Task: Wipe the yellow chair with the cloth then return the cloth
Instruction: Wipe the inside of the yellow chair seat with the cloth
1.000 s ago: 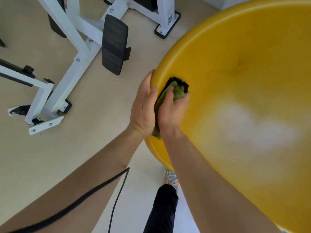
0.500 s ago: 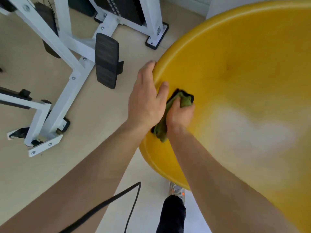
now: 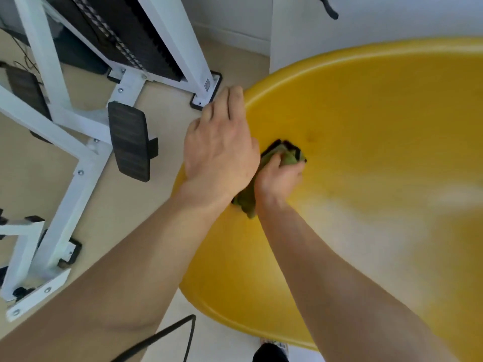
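Head view: right hand (image 3: pixel 278 178) fingers curl around the green cloth (image 3: pixel 287 156) inside the yellow chair (image 3: pixel 366 126); left hand (image 3: pixel 220 150) seemingly rests flat-fingered on its rim.

Hides most of cloth (image 3: pixel 289 156) under right hand (image 3: pixel 278 180); crops chair (image 3: pixel 366 121) at 3 and 5 o'clock, shoe (image 3: pixel 275 345) at 6.
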Demonstrator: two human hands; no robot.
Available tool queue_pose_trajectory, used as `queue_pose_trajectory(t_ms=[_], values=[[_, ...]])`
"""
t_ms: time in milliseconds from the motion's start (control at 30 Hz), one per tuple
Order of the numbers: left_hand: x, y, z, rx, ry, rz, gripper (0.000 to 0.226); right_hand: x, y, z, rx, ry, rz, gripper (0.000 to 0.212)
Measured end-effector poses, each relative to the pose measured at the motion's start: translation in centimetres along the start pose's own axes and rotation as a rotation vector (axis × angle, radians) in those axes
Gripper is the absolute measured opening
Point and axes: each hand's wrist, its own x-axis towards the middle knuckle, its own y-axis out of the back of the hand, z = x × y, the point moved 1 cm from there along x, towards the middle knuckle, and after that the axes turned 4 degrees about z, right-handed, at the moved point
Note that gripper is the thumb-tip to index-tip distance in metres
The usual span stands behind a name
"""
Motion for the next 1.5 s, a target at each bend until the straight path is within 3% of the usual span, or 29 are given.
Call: queue_pose_trajectory(t_ms=[100,167,200,300,367,400,533,600,633,700,767,833,900,967,1000,1100,1133,1167,1300,1367,1467,1500], values=[[2.1,0.0,1.7,-0.018,-0.037,0.014,0.065,1.0,-1.9,-7.3,0.281,0.258,0.115,0.046],[3.6,-0.3,3.1,-0.008,-0.101,0.035,0.063,1.9,-1.6,-4.9,0.215,0.366,0.144,0.051],[4.0,-0.6,3.8,0.012,-0.123,0.048,0.064,2.8,-1.4,-1.9,0.135,0.298,0.152,0.054],[4.0,-1.8,4.5,0.116,-0.156,0.089,0.075,4.9,0.2,4.7,-0.026,-0.161,0.274,0.056],[3.8,-2.2,4.3,0.14,-0.167,0.103,0.079,6.4,0.5,2.8,-0.038,-0.312,0.293,0.055],[3.9,-2.1,4.2,0.136,-0.164,0.108,0.077,6.8,0.5,0.3,0.021,-0.301,0.297,0.054],[4.2,-1.6,4.6,0.037,-0.118,0.134,0.063,6.0,0.7,-11.1,0.492,0.217,0.334,0.042],[4.1,-1.5,4.6,0.01,-0.108,0.139,0.062,6.1,1.0,-10.9,0.468,0.459,0.313,0.048],[4.2,-1.5,4.6,0.002,-0.111,0.135,0.063,6.8,1.0,-8.5,0.434,0.458,0.257,0.053],[4.2,-1.7,4.7,0.021,-0.119,0.133,0.066,8.6,1.6,-1.9,0.209,0.243,0.161,0.058],[4.1,-1.8,4.9,0.079,-0.117,0.119,0.071,9.0,3.0,2.9,-0.059,-0.184,0.153,0.064],[4.1,-1.9,5.3,0.096,-0.116,0.11,0.074,9.7,3.7,2.9,-0.075,-0.437,0.122,0.062],[4.4,-1.9,5.7,0.082,-0.129,0.124,0.07,10.8,3.0,-1.0,0.088,-0.52,-0.033,0.057],[5.6,-1.7,7.0,0.013,-0.184,0.139,0.061,11.1,2.4,-6.2,0.278,-0.451,-0.081,0.056],[6.3,-1.6,7.9,-0.038,-0.205,0.146,0.057,10.6,2.6,-8.6,0.354,-0.348,-0.015,0.053],[7.7,-1.7,10.5,-0.137,-0.224,0.181,0.049,9.2,4.8,-11.9,0.502,0.332,0.279,0.048],[7.8,-1.9,11.0,-0.141,-0.228,0.205,0.049,9.7,4.9,-11.1,0.451,0.465,0.328,0.051],[7.8,-2.3,11.3,-0.139,-0.225,0.227,0.049,10.9,4.8,-9.3,0.373,0.465,0.346,0.055],[7.9,-3.7,11.5,-0.136,-0.183,0.272,0.049,13.2,7.3,4.5,-0.107,-0.002,0.264,0.056],[7.7,-4.1,12.1,-0.092,-0.179,0.28,0.052,12.7,9.3,8.3,-0.208,-0.151,0.239,0.053],[7.1,-4.6,13.4,-0.005,-0.218,0.262,0.065,14.8,9.0,2.7,-0.033,-0.512,0.291,0.052],[7.0,-4.6,14.0,0.007,-0.239,0.251,0.069,15.8,8.7,-1.1,0.095,-0.555,0.307,0.051]])
